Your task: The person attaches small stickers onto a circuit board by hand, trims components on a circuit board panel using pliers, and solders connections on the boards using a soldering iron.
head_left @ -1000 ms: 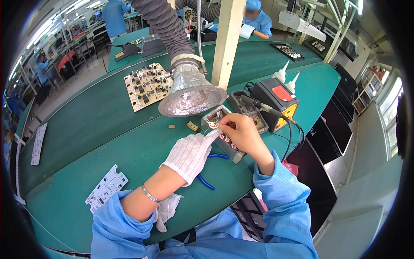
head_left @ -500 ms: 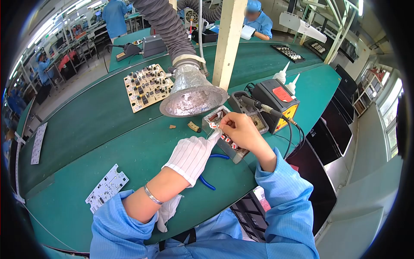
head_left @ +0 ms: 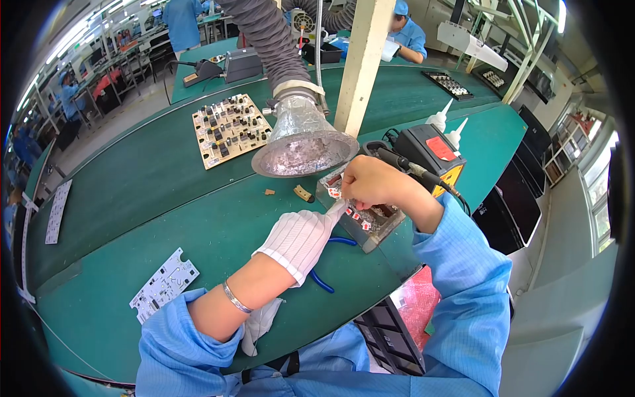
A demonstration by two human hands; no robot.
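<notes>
My left hand (head_left: 301, 239), in a striped white glove, reaches to the near edge of a grey metal box (head_left: 372, 246), its fingers closed at the tips. My right hand (head_left: 380, 183) is bare and bent over the same box, fingers pinched together; whatever lies between them is hidden. Small white parts with red marks (head_left: 366, 225) lie in the box, several near my fingertips. Blue-handled pliers (head_left: 322, 281) rest partly under my left hand. A curved tan piece (head_left: 303, 194) lies left of the box.
A metal fume hood (head_left: 305, 152) hangs beside a pale post (head_left: 362, 73). At right stand a soldering station (head_left: 430, 149) and white bottles (head_left: 455, 133). A populated circuit board (head_left: 231, 130), a white board (head_left: 164, 284) and a narrow white board (head_left: 58, 212) lie leftward. A co-worker (head_left: 409, 36) sits behind.
My right hand has turned over and moved slightly right, its forearm swinging outward and its elbow lifting. My left hand stays near the box edge. The whole view has shifted a little.
</notes>
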